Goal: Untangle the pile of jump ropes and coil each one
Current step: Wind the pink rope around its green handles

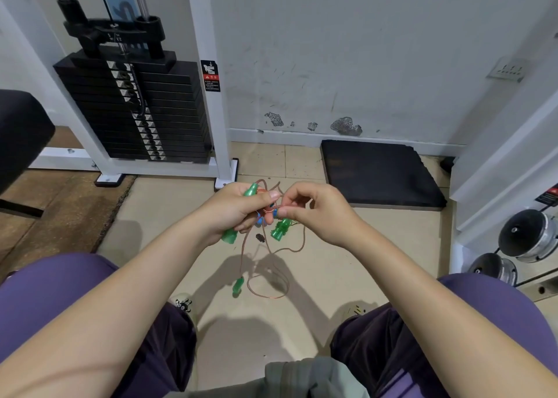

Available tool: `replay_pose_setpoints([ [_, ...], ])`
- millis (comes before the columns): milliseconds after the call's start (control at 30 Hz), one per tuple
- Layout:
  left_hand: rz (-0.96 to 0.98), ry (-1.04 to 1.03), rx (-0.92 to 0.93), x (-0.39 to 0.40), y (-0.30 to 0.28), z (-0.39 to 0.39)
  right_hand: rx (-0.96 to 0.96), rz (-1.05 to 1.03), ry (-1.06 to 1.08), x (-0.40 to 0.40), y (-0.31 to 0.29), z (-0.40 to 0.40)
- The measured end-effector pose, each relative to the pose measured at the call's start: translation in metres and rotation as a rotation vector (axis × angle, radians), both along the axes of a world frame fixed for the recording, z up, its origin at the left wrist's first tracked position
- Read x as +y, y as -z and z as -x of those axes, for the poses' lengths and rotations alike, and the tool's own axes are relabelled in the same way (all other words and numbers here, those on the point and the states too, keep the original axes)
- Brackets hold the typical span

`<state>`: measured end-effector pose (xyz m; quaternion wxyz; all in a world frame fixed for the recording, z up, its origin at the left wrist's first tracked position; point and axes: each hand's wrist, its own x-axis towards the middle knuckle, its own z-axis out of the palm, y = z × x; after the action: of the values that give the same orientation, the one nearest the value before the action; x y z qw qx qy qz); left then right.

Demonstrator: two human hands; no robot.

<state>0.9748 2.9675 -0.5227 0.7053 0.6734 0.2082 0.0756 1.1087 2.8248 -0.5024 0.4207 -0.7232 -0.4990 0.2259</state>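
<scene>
Copper-coloured cord [265,264], thin and springy, we pinch in our right hand [314,213] just beside our left hand [235,210], which grips a green handle [238,213]

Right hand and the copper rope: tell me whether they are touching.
Touching. The head view shows the right hand pinching the copper rope between thumb and forefinger, beside the left hand gripping a green handle.
</scene>
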Motion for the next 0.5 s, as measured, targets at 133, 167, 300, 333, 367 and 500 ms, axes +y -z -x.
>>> replay_pose_setpoints([
  [133,-0.100,-0.078,0.091,0.005,-0.002,0.002,0.151,-0.153,0.180,-0.001,-0.006,-0.015],
  [167,-0.115,-0.112,0.102,0.006,-0.003,0.003,0.195,-0.198,0.240,-0.002,-0.008,-0.020],
  [300,-0.087,-0.159,0.093,0.005,-0.002,0.002,0.244,-0.150,0.202,-0.006,-0.010,-0.023],
  [333,-0.080,-0.145,0.091,0.003,-0.002,0.002,0.259,-0.104,0.140,-0.005,-0.008,-0.019],
  [367,-0.077,-0.129,0.091,0.000,-0.002,0.000,0.267,-0.060,0.078,-0.004,-0.007,-0.014],
  [500,-0.045,-0.124,0.070,-0.006,-0.001,-0.003,0.239,0.075,-0.110,-0.004,-0.002,-0.001],
])
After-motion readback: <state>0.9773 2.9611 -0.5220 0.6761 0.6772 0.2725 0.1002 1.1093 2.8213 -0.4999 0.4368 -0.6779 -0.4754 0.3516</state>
